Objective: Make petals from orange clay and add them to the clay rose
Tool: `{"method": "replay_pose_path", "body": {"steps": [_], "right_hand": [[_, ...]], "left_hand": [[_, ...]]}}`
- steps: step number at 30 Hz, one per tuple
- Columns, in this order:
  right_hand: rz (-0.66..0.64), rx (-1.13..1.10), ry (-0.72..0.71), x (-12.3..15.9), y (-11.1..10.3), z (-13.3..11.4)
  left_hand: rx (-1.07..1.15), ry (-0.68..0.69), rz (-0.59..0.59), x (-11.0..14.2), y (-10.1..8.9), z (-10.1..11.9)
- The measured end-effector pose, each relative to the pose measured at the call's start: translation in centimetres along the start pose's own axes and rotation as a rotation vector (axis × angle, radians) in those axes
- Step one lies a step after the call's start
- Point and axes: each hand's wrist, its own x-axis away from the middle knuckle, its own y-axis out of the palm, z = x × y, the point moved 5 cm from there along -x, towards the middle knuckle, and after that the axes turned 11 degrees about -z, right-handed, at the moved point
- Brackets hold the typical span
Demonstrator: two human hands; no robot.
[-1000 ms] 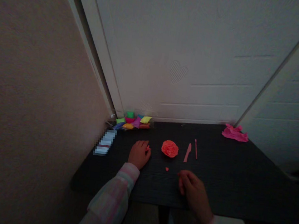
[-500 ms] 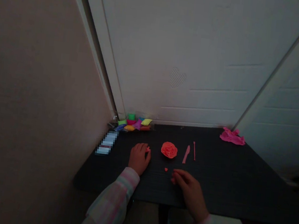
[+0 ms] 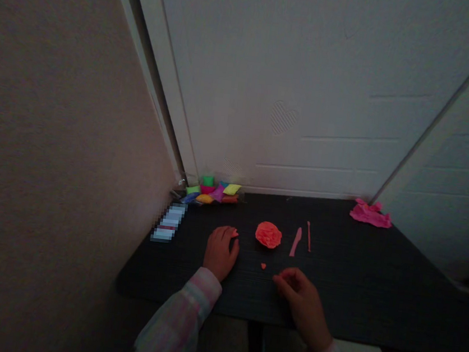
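Observation:
On the dark table rests my left hand (image 3: pixel 221 253), its fingers curled over a small lump of orange modelling clay (image 3: pixel 234 233) that shows past the fingertips. My right hand (image 3: pixel 295 296) is near the front edge, thumb and fingers pinched together. What sits between those fingertips is too small to make out. A tiny orange clay bit (image 3: pixel 263 266) lies between the hands. Just beyond it is a round, ruffled orange clay piece (image 3: pixel 269 235). To its right lie a pink plastic knife (image 3: pixel 296 242) and a thin pink modelling stick (image 3: pixel 309 237).
Several colourful clay packets (image 3: pixel 211 191) in clear wrapping lie at the back left. Nearer, by the left wall, is a blurred-out pale rectangle (image 3: pixel 169 222). A crumpled pink sheet (image 3: pixel 371 213) lies at the back right. A white panelled door (image 3: pixel 313 83) stands behind the table (image 3: pixel 352 291).
My right hand moved slightly left toward the tiny clay bit, then back a little, its fingers shifting in the pinch. My left hand stays in place around its clay. The view shifted slightly.

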Motion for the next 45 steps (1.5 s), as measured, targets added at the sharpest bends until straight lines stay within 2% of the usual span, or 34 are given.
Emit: {"method": "replay_pose_path", "body": {"steps": [7, 16, 23, 31, 39, 45], "right_hand": [[-0.025, -0.022, 0.002, -0.22, -0.22, 0.37], [0.065, -0.065, -0.03, -0.04, -0.53, 0.38], [0.003, -0.029, -0.011, 0.0, -0.49, 0.09], [0.044, -0.023, -0.01, 0.05, -0.57, 0.21], [-0.001, 0.005, -0.024, -0.02, -0.49, 0.1], [0.021, 0.005, -0.04, -0.02, -0.32, 0.04]], "left_hand": [[0.044, 0.009, 0.018, 0.05, 0.09, -0.28], [0.087, -0.001, 0.033, 0.08, -0.05, -0.35], [0.108, -0.017, 0.038, 0.11, 0.01, -0.52], [0.114, -0.019, 0.03, 0.05, -0.1, -0.41], [0.115, -0.01, 0.032, 0.06, -0.16, -0.38], [0.122, -0.009, 0.032, 0.06, -0.03, -0.47]]}}
